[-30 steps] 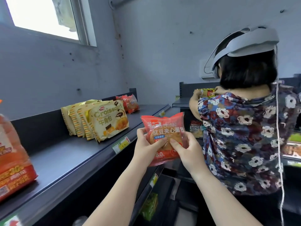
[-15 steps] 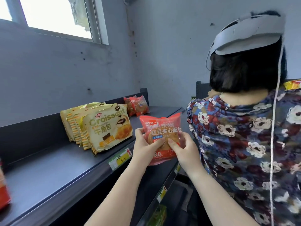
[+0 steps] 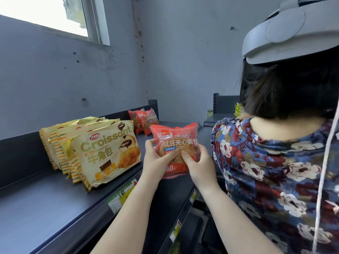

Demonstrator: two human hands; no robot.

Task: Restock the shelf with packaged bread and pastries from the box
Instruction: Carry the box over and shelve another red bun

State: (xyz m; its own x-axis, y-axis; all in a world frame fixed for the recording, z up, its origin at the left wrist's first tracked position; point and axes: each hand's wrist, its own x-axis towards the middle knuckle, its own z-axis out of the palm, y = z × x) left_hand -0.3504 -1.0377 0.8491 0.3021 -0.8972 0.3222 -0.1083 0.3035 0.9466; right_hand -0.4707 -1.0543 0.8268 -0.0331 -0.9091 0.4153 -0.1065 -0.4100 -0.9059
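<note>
A grey-painted room corner fills the head view, with a bright window (image 3: pixel 45 13) at 11 o'clock and a dark shelf (image 3: pixel 45 204) running from the lower left toward the centre along the wall.

On that shelf, at about 9 o'clock from the frame's centre, a row of yellow croissant packs (image 3: pixel 102 153) stands on edge, leaning back against one another, the front one facing the camera. Farther along the shelf, near 12 o'clock of the croissant row and close to the shelf's end panel, stand a few red bread packs (image 3: pixel 145 121), upright and touching each other. Price labels (image 3: pixel 122 197) sit on the shelf's front edge, below the croissants.

At the centre, a red bean bread packet (image 3: pixel 174 142) is held upright in the air over the shelf's front edge, just beside the croissant row at its 3 o'clock and not touching it. The left hand (image 3: pixel 156 160) grips the packet's left side, fingers curled behind it and thumb pressed on its front. The right hand (image 3: pixel 197 162) grips the right side the same way, its thumb on the front next to the left thumb.

At 3 o'clock, very close, a second person in a floral shirt (image 3: pixel 275 180) stands with their back turned, wearing a grey head-mounted rig (image 3: pixel 286 30); a white cord (image 3: pixel 328 153) hangs down their back.
</note>
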